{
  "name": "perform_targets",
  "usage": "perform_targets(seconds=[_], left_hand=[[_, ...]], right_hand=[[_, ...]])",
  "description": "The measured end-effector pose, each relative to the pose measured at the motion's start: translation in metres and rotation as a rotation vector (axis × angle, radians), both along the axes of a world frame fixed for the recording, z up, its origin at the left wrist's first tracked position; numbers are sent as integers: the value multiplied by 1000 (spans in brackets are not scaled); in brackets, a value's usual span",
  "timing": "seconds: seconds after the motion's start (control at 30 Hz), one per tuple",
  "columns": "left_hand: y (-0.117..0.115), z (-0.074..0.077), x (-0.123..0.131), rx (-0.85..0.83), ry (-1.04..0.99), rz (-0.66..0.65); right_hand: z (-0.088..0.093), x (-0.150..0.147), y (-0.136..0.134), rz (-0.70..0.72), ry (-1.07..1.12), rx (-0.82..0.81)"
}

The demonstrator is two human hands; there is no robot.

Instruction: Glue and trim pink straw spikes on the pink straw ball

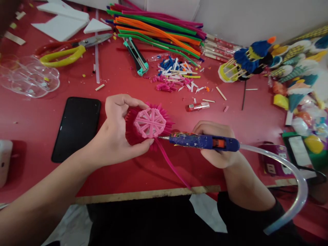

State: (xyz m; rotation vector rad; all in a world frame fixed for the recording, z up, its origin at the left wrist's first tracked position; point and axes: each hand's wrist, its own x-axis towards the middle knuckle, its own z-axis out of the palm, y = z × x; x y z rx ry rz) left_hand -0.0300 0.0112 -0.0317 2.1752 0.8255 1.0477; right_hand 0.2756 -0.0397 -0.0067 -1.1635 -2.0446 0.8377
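Observation:
My left hand point(120, 133) grips a pink craft piece point(150, 123) between thumb and fingers. Its round face has pink strips crossing like spokes, with a darker pink fringe behind. From its lower edge a magenta pipe cleaner point(173, 165) trails toward the table's front. My right hand point(216, 145) is wrapped round a blue glue gun point(194, 140), whose metal tip points left at the piece's lower right edge, close by my left thumb. Whether the tip touches it I cannot tell. A long clear glue stick point(294, 171) curves out of the gun's back end.
On the red table point(115, 184) lie a black phone point(77, 128), scissors point(64, 54), a teal cutter point(135, 56) and a red lighter point(197, 106). Colourful pipe cleaners point(159, 30) and cut scraps point(176, 73) lie at the back. A blue-and-yellow craft figure point(246, 61) stands at right.

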Motion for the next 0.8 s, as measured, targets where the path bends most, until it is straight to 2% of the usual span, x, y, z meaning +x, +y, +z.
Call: perform_targets(seconds=[0.23, 0.43, 0.8], left_hand=[[1, 1, -1, 54, 11, -21], [1, 1, 0, -6, -19, -10], [2, 4, 0, -7, -2, -34]], right_hand=[[1, 0, 0, -3, -19, 13], [1, 1, 1, -4, -10, 21], [-1, 1, 3, 6, 20, 56]])
